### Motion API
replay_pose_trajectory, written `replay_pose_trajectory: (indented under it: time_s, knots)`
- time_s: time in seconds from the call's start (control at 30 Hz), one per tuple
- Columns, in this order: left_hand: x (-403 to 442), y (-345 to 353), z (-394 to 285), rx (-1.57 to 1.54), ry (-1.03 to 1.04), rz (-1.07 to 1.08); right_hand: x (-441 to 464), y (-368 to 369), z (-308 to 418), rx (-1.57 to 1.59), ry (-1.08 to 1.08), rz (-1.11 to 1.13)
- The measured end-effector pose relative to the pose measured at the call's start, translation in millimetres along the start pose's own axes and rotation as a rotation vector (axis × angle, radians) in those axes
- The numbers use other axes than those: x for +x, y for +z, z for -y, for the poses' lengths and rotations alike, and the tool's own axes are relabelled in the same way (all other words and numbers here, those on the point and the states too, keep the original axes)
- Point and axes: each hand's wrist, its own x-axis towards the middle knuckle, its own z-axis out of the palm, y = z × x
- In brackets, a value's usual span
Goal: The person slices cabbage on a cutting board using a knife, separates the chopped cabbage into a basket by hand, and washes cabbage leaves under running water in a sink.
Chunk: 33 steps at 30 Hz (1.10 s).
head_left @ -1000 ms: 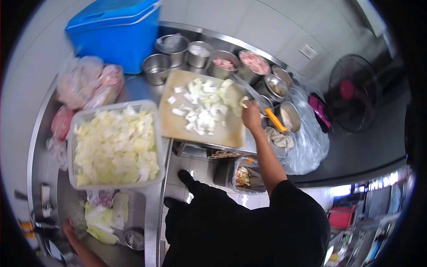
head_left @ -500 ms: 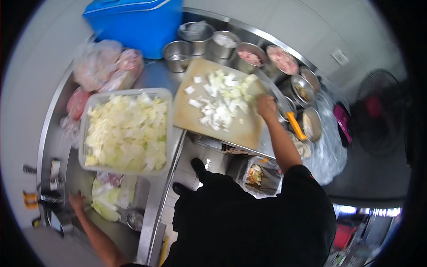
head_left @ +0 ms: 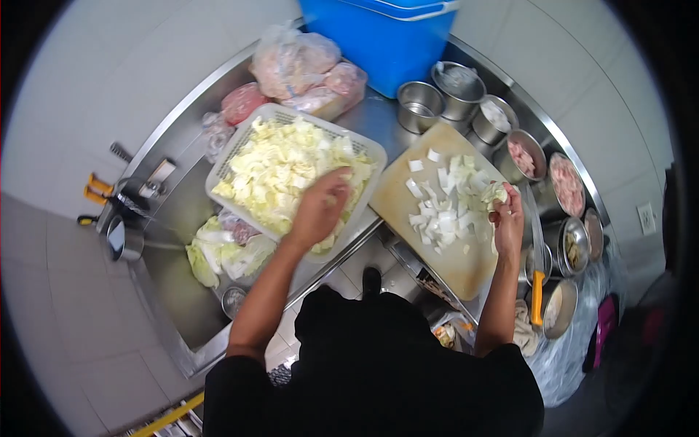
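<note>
- Right hand (head_left: pixel 511 222), nearly closed, holds a cabbage piece (head_left: pixel 494 192) over the right part of the cutting board (head_left: pixel 466 275); the piece's direction is unclear.
- Chopped cabbage (head_left: pixel 443 218) lies on the board, long axis far-left to near-right.
- Left hand (head_left: pixel 321 207), half open, is over the basket (head_left: pixel 371 148); contact unclear.

I can read no text, label, brand, number or sign on my feed. Taking the cutting board (head_left: pixel 400 182) as my landmark, I make out no lettering on the blue cooler box (head_left: pixel 378 51) beyond it, or on the crinkled plastic bags (head_left: pixel 295 62) to its far left. The white basket (head_left: pixel 369 148) just left of it gives me no legible marking, nor does the knife (head_left: pixel 537 295) at its right. The wall outlet (head_left: pixel 646 218), well right of it, is too small to read.
</note>
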Motion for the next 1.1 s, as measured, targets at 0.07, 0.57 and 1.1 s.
replay_pose_trajectory:
  time_s: [0.07, 0.57, 1.1]
  knots:
    - [14, 35, 0, -0.153, 0.051, 0.061, -7, 41, 17, 0.174, -0.065, 0.242]
    - [11, -44, 39, -0.811, -0.295, -0.238, -1, 300, 24, 0.137, 0.067, 0.920]
    - [-3, -86, 59, -0.267, -0.089, -0.529, -34, 361, 41, -0.152, -0.387, 0.603]
